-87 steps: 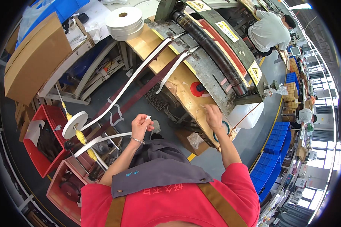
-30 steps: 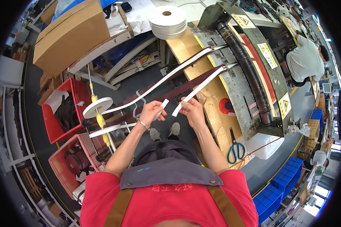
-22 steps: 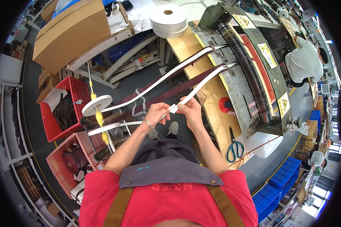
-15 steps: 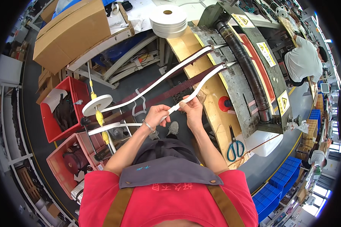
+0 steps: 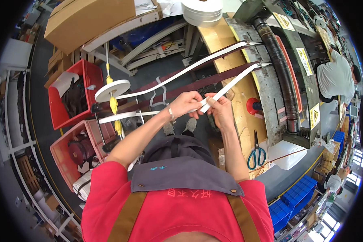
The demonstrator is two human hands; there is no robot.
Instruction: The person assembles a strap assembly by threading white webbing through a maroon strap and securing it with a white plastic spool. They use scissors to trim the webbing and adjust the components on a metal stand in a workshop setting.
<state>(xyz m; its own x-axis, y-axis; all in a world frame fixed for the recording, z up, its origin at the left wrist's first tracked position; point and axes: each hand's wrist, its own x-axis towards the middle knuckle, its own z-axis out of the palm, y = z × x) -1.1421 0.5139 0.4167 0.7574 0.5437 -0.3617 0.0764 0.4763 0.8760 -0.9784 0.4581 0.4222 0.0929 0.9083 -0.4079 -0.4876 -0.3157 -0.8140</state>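
Observation:
White flat tape (image 5: 234, 82) runs from the roller machine down to my two hands. My right hand (image 5: 222, 111) pinches it between thumb and fingers, where two tape pieces overlap at an angle and one cut-looking end shows. My left hand (image 5: 184, 104) is closed on white tape just beside it, fingertips nearly touching the right's. Tape from the lower white reel (image 5: 117, 117) leads to the left hand. The upper white reel (image 5: 112, 91) feeds a second white strip (image 5: 189, 66) into the machine. Dark maroon webbing (image 5: 213, 76) lies alongside both strips.
The roller machine (image 5: 276, 60) stands on a wooden bench (image 5: 218, 38) at right, with teal-handled scissors (image 5: 257, 157) near its front. Red crates (image 5: 68, 121) and a cardboard box (image 5: 88, 20) are at left. Stacked white rolls (image 5: 201, 18) sit at the back. A person (image 5: 336, 74) works far right.
My hands have shifted slightly right relative to my body and come closer together. The tape to the machine is now pulled straighter, and an overlapping end shows at my fingers. The view has shifted.

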